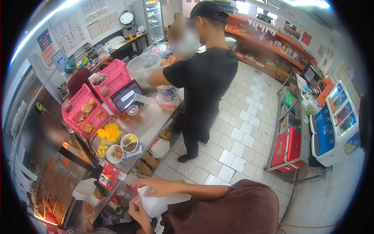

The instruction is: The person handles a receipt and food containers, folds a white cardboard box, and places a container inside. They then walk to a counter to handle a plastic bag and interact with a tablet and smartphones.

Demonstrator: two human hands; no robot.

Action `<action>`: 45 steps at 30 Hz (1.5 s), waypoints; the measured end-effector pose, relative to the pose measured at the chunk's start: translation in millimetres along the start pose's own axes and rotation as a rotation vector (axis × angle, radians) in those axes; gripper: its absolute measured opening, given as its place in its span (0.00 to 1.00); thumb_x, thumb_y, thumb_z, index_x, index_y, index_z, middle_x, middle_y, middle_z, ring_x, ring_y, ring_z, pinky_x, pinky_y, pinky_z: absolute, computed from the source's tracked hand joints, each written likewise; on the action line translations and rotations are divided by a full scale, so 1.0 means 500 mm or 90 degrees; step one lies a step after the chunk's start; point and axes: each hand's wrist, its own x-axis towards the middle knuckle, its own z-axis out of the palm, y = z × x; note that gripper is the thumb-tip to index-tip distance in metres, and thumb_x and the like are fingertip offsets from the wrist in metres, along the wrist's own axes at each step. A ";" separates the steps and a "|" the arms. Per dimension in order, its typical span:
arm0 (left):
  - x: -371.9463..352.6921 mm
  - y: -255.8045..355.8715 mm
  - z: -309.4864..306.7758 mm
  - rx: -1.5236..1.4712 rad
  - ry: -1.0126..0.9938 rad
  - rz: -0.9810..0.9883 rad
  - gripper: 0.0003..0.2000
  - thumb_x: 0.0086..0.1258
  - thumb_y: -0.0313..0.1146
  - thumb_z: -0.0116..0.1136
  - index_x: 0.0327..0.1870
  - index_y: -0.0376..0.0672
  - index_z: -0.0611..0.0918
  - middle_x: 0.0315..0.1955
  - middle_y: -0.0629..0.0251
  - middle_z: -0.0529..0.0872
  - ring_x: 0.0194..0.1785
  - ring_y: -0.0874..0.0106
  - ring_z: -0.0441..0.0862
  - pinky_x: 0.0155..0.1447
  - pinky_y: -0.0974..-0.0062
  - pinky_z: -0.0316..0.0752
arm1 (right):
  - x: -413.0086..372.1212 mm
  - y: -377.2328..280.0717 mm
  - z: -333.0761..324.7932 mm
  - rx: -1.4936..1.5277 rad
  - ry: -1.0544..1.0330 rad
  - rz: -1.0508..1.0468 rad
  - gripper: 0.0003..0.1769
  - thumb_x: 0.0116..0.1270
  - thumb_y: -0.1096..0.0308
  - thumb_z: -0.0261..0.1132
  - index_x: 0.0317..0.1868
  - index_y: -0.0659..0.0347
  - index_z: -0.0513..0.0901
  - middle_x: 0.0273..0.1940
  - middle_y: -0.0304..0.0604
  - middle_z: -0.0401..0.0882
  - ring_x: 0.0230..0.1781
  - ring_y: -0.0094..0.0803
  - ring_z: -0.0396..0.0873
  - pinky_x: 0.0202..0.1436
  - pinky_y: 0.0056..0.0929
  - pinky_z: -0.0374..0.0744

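Note:
At the bottom of the head view, my right hand point(151, 187) reaches in from the brown sleeve and grips the upper edge of a white paper box point(153, 203). My left hand point(138, 210) is closed on the same box at its lower left side. A pale flap sticks out to the right, under my right forearm. Fingers hide part of the box. Left of my hands, a red carton point(109, 175) with a white label stands on the counter. Beyond it are two paper bowls of food, one bowl point(116, 154) nearer and another bowl point(129, 143) behind.
Another person's hand point(88, 212) is near fried food and an open white box point(83, 190). A co-worker in black point(210, 78) stands at the metal counter point(156, 121). Pink crates point(83, 101), a yellow-food tray point(94, 141) and a heated display point(50, 187) line the left.

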 end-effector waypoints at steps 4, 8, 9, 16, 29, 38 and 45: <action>0.014 0.002 -0.003 0.040 0.072 0.073 0.09 0.74 0.29 0.58 0.40 0.31 0.82 0.41 0.60 0.85 0.42 0.71 0.81 0.47 0.74 0.75 | 0.011 0.015 0.026 -0.199 -0.062 -0.184 0.17 0.65 0.58 0.68 0.50 0.56 0.79 0.46 0.46 0.82 0.45 0.51 0.81 0.45 0.48 0.78; 0.015 0.001 -0.002 -0.086 0.086 -0.035 0.04 0.71 0.27 0.60 0.40 0.36 0.79 0.39 0.65 0.82 0.44 0.75 0.78 0.53 0.77 0.72 | 0.024 0.044 0.041 -0.202 0.017 -0.151 0.13 0.62 0.55 0.71 0.37 0.54 0.82 0.36 0.45 0.84 0.40 0.51 0.81 0.42 0.47 0.77; 0.017 -0.005 -0.010 -0.094 0.060 -0.056 0.04 0.70 0.27 0.61 0.40 0.37 0.78 0.39 0.66 0.81 0.45 0.75 0.78 0.54 0.77 0.72 | 0.025 0.054 0.039 -0.179 -0.009 -0.127 0.13 0.63 0.56 0.70 0.38 0.56 0.82 0.37 0.47 0.84 0.40 0.51 0.81 0.43 0.47 0.77; 0.023 0.034 0.005 -0.285 -0.073 -0.202 0.06 0.73 0.31 0.59 0.43 0.41 0.78 0.44 0.70 0.79 0.50 0.79 0.75 0.58 0.79 0.68 | 0.018 0.045 0.016 -0.092 -0.047 -0.095 0.11 0.65 0.63 0.69 0.38 0.64 0.82 0.33 0.50 0.82 0.34 0.50 0.80 0.39 0.38 0.76; 0.035 0.046 0.003 -0.362 -0.017 -0.212 0.05 0.74 0.31 0.60 0.43 0.41 0.78 0.43 0.72 0.80 0.46 0.81 0.77 0.50 0.79 0.73 | 0.043 -0.006 -0.039 -0.093 -0.166 0.095 0.11 0.66 0.65 0.71 0.40 0.65 0.82 0.33 0.43 0.84 0.33 0.24 0.80 0.37 0.26 0.77; 0.021 0.078 0.000 -0.137 -0.055 -0.033 0.10 0.76 0.33 0.55 0.52 0.42 0.85 0.46 0.64 0.83 0.53 0.72 0.79 0.52 0.73 0.76 | 0.084 0.024 -0.024 -0.089 -0.158 0.116 0.07 0.65 0.74 0.71 0.37 0.68 0.81 0.31 0.38 0.85 0.31 0.18 0.77 0.34 0.19 0.74; 0.001 0.041 -0.019 -0.007 -0.003 0.003 0.09 0.71 0.35 0.62 0.47 0.42 0.84 0.44 0.62 0.84 0.45 0.66 0.83 0.45 0.72 0.77 | 0.097 0.036 -0.009 -0.065 -0.221 0.143 0.06 0.70 0.73 0.67 0.39 0.67 0.79 0.29 0.37 0.84 0.28 0.13 0.72 0.30 0.16 0.68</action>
